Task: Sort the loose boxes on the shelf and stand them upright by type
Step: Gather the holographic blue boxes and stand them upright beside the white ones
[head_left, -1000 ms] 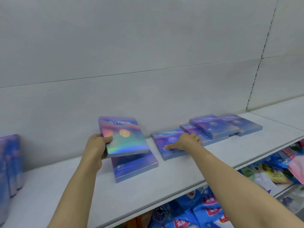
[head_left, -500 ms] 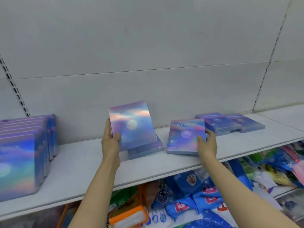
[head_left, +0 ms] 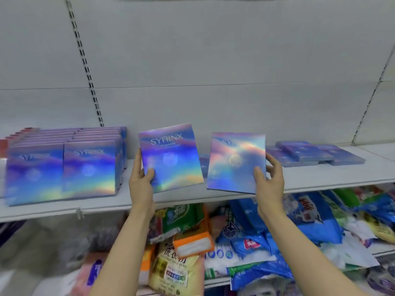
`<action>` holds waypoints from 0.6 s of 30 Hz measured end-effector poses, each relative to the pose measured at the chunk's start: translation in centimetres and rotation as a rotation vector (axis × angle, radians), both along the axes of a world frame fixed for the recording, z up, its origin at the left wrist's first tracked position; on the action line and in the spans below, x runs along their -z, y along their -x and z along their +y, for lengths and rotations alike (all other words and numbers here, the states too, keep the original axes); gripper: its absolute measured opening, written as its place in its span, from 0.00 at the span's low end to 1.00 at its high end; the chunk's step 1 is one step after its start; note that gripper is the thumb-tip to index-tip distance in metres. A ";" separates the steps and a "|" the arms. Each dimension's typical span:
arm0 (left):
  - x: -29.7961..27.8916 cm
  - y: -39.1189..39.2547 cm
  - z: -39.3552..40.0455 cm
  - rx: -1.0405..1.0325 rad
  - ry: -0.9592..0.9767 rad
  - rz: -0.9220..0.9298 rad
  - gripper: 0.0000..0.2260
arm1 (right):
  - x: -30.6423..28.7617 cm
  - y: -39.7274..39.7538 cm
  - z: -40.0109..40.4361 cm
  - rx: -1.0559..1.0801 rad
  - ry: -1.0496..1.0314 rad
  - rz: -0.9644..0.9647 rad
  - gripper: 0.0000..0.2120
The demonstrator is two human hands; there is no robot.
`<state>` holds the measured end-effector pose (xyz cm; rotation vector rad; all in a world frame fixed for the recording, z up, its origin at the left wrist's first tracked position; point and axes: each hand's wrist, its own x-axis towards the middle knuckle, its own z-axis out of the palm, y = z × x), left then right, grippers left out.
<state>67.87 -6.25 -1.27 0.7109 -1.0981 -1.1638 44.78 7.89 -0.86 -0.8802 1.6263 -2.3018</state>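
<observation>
My left hand (head_left: 142,180) grips a flat iridescent blue-purple SYRINX box (head_left: 170,157) by its lower left corner and holds it upright above the white shelf (head_left: 320,178). My right hand (head_left: 270,178) holds a second SYRINX box (head_left: 236,162) by its right edge, also upright, just right of the first. Several matching boxes (head_left: 64,165) stand upright in rows at the left. A loose pile of boxes (head_left: 310,153) lies flat on the shelf at the right. One more flat box (head_left: 204,163) shows partly between the two held ones.
The shelf's white back panel (head_left: 213,60) rises behind everything. Below the shelf lies a jumble of packaged goods (head_left: 256,242) in blue, green and orange bags. Another shelf section (head_left: 380,148) begins at the far right.
Both hands have lifted their boxes off the shelf and turned them upright, facing me. The view has pulled back and left, so the standing rows at the left show in full.
</observation>
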 end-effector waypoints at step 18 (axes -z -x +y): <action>-0.3 -23.6 -9.3 -0.162 -0.024 -0.021 0.27 | 0.4 -20.6 -9.6 -0.091 0.030 0.052 0.18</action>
